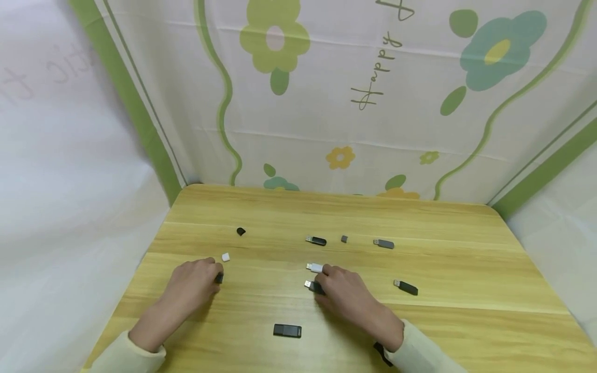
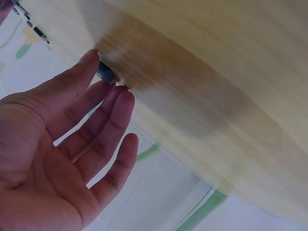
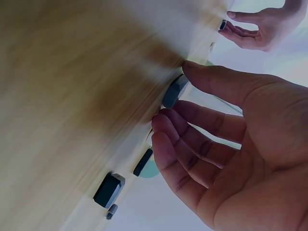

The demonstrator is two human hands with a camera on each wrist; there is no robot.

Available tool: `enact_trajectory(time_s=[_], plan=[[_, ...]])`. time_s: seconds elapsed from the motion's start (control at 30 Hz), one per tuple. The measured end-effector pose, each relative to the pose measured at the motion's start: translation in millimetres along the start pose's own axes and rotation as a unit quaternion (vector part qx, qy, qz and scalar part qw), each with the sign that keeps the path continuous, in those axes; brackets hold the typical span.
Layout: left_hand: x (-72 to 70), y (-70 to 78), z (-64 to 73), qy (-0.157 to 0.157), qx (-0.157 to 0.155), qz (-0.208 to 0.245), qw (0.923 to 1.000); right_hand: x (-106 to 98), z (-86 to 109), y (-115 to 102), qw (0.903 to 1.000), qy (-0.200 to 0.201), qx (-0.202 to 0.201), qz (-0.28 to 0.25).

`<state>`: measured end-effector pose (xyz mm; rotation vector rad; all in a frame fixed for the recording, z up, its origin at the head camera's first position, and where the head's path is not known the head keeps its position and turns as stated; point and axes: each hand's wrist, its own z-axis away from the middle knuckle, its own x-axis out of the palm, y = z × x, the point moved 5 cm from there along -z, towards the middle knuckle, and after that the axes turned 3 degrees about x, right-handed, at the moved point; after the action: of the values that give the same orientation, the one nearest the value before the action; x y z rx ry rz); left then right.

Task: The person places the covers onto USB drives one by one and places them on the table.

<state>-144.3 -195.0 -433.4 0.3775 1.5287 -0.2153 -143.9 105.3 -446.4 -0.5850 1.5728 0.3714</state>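
At the left of the table, my left hand (image 1: pixel 190 284) pinches a small black USB cap (image 1: pixel 218 278) between thumb and index finger; the left wrist view shows the cap (image 2: pixel 106 73) at the fingertips. My right hand (image 1: pixel 347 295) pinches the body of a black USB stick (image 1: pixel 315 287), its metal plug pointing left toward the other hand. Just beyond it lies a white USB stick (image 1: pixel 314 267), partly hidden by the right fingers. A white cap (image 1: pixel 226 257) sits just past the left fingertips, and a black cap (image 1: pixel 240 231) farther back.
Toward the back lie an uncapped black stick (image 1: pixel 318 241), a grey cap (image 1: pixel 344 239) and a grey stick (image 1: pixel 385 244). Another black stick (image 1: pixel 407 288) is right of the right hand. A black stick (image 1: pixel 287 330) lies in front, and a black object (image 1: pixel 381 353) shows beside the right sleeve.
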Motion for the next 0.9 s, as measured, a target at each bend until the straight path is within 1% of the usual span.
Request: enact_trajectory(time_s=[0.23, 0.43, 0.67, 0.9], plan=[[-0.4, 1.3, -2.2, 0.009, 0.004, -0.007, 0.9999, 0.3, 0.4, -1.9, 1.0, 0.003, -0.003, 0.001], [-0.7, 2.0, -2.8, 0.013, 0.004, 0.005, 0.9999, 0.9, 0.6, -3.3, 0.9999, 0.003, -0.009, -0.012], [0.6, 1.7, -2.5, 0.021, 0.004, 0.012, 0.9997, -0.1, 0.3, -6.1, 0.9999, 0.002, -0.011, -0.008], [1.2, 2.6, -4.5, 0.03, 0.013, 0.009, 0.9994, 0.9, -0.1, -7.4, 0.9999, -0.003, -0.017, -0.001]])
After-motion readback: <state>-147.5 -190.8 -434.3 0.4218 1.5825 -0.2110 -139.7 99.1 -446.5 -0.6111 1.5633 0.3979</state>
